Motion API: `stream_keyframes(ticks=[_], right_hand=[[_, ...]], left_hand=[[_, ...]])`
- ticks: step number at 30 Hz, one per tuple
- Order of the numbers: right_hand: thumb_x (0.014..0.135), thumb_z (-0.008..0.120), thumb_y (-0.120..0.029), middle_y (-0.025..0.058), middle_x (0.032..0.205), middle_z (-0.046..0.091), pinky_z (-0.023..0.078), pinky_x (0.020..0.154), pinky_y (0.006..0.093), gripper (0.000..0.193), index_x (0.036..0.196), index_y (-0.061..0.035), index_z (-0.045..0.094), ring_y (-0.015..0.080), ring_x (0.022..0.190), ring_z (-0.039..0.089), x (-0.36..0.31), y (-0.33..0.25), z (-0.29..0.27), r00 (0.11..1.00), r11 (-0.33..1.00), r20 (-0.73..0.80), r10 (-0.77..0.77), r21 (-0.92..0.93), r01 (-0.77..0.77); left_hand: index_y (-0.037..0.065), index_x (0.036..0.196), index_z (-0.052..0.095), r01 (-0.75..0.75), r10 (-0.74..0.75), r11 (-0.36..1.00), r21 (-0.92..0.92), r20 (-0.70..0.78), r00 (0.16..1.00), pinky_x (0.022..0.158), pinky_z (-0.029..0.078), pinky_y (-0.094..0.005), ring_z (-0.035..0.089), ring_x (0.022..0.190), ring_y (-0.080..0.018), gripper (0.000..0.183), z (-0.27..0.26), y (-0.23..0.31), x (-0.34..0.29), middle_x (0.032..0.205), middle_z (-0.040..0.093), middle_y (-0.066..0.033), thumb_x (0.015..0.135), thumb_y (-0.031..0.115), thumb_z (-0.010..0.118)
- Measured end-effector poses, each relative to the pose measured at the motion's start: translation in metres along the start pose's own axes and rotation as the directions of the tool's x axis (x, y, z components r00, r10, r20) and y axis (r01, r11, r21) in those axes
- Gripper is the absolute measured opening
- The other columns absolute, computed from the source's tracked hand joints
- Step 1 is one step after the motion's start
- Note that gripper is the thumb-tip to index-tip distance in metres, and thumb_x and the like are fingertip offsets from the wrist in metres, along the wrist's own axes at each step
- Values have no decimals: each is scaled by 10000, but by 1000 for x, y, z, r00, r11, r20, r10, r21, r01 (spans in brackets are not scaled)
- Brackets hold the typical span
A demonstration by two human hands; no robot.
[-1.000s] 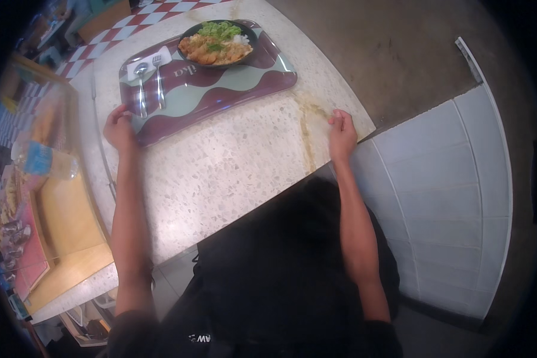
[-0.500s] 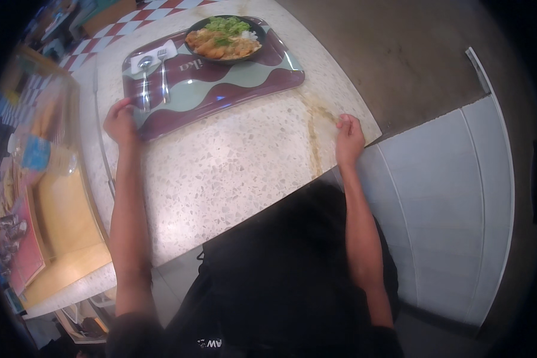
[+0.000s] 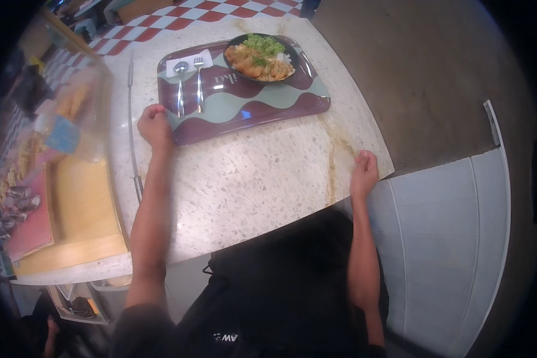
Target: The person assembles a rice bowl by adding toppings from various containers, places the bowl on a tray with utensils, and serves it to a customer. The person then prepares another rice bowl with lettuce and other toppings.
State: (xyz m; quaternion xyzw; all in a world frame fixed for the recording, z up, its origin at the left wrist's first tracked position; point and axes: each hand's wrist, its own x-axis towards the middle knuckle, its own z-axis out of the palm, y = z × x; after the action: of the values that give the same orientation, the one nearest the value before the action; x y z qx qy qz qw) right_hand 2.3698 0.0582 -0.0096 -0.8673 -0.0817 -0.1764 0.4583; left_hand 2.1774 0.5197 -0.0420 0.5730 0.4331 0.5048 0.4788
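Note:
A patterned tray [image 3: 250, 119] in maroon and pale green lies on the speckled counter [image 3: 244, 173]. Toward its back right sits a black bowl [image 3: 228, 65] of rice [image 3: 285, 58], fried pieces in a yellowish topping [image 3: 250, 62] and shredded greens [image 3: 264, 43]. On the left side, a spoon [image 3: 181, 89] and a fork [image 3: 200, 89] rest partly over a white napkin [image 3: 206, 55]. My left hand [image 3: 155, 126] is curled closed against the tray's front left corner; no object shows in it. Near the counter's right corner, my right hand [image 3: 364, 174] is loosely closed, apart from the tray, with nothing visible in it.
Left of the counter stands a clear partition [image 3: 98, 89], with a wooden surface [image 3: 83, 203] and a red tray of goods [image 3: 33, 221] behind it. A pale low panel [image 3: 447, 232] is at the right. Checkered red-and-white flooring or tiling [image 3: 185, 21] lies beyond.
My view has shifted, so the tray and both hands sit farther right and lower. The left hand's fingers, stretched toward the tray's edge before, are now more curled. The right hand stays closed.

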Motion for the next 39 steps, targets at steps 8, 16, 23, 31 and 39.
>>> stream_keyframes(ticks=[8,16,23,31,39], right_hand=[[1029,525,-203,50,858,668,479,791,272,235,1082,-12,650,119,810,620,-4,-1,-4,999,999,14,34,-14,-34],[1020,519,-223,98,862,697,512,767,326,252,1067,-14,652,181,801,668,-3,3,-3,1000,997,-6,-30,-72,30],[1030,505,-213,92,867,691,508,760,328,244,1060,-16,646,176,798,646,-3,7,-7,999,989,38,-38,-141,43],[1043,508,-234,54,845,631,477,790,289,257,1058,-4,622,143,804,595,-6,-5,-6,995,978,83,61,-204,-43],[1055,492,-253,43,858,617,477,778,294,279,1083,-6,619,133,811,572,-8,-5,-8,992,988,119,35,-156,-16]], left_hand=[[15,762,656,69,-65,989,128,-29,997,609,442,-221,560,637,-93,198,2,19,-11,715,628,-23,772,-91,489],[22,775,687,26,-17,988,149,-60,998,603,428,-232,544,641,-88,204,5,-9,1,708,623,-7,769,-75,507],[43,775,719,51,-30,982,184,-113,993,587,442,-254,558,604,-89,196,30,-18,13,678,647,-11,767,-34,539],[75,814,755,115,-95,963,243,-95,991,645,483,-262,619,641,-108,165,41,-37,31,709,691,-25,769,21,605],[63,914,755,91,-78,954,287,-57,995,774,521,-315,690,795,-200,147,36,-22,40,856,735,-87,778,73,699]])
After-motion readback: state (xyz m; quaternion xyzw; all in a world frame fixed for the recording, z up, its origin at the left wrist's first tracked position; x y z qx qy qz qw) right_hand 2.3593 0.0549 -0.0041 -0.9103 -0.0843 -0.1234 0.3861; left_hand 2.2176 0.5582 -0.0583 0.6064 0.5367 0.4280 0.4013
